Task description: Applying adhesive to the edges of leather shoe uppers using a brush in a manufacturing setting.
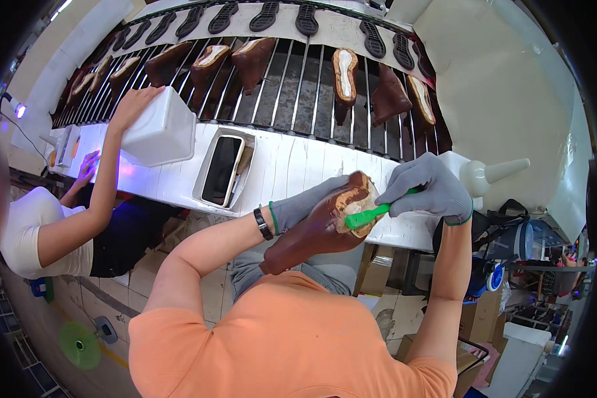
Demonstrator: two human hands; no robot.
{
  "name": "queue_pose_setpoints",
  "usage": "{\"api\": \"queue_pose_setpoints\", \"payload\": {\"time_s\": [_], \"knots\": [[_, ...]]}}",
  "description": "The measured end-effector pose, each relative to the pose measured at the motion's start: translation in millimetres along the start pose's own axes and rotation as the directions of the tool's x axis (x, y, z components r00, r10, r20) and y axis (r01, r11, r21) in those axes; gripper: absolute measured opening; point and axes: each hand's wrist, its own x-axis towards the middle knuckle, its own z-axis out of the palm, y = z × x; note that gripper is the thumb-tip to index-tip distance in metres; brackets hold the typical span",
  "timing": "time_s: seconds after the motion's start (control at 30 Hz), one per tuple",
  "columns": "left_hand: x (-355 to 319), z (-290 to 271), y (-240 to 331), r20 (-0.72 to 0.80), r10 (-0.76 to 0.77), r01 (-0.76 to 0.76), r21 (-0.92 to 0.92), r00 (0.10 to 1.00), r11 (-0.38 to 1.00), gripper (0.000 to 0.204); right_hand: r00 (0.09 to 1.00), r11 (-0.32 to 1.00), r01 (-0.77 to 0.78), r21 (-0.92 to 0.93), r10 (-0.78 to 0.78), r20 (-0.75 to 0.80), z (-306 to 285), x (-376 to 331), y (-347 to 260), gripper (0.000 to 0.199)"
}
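Note:
A brown leather boot upper [312, 233] lies tilted in front of my chest, its pale underside turned up and toward the right. My gloved left hand [300, 209] is closed around it from the left. In my gloved right hand [428, 189] is a green brush [368, 216], gripped by its handle. The head of the brush touches the underside of the boot upper; its bristles are hard to make out. Grey gloves with green cuffs cover both hands.
Beyond the white table [292, 156] runs a barred conveyor [292, 86] with several boot uppers, black soles [265, 16] behind them. A phone [223, 169] sits in a white tray. A white nozzle bottle [477, 178] stands right. At left, a co-worker's hand [134, 106] rests on a white box [162, 132].

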Motion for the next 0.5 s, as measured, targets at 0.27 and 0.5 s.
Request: {"api": "queue_pose_setpoints", "payload": {"time_s": [0.27,0.5], "knots": [[-33.6,46.3,61.1,0.095,-0.16,0.025,0.787,0.983,0.617,0.054,0.999,0.997,-0.045,0.06,0.044,0.012,-6.9,16.9,5.3,0.021],[-42.5,40.1,56.5,0.337,-0.081,-0.274,0.865,0.938,0.421,0.055,0.996,0.998,-0.024,0.066,0.018,0.085,-9.5,22.3,8.0,0.021]]}}
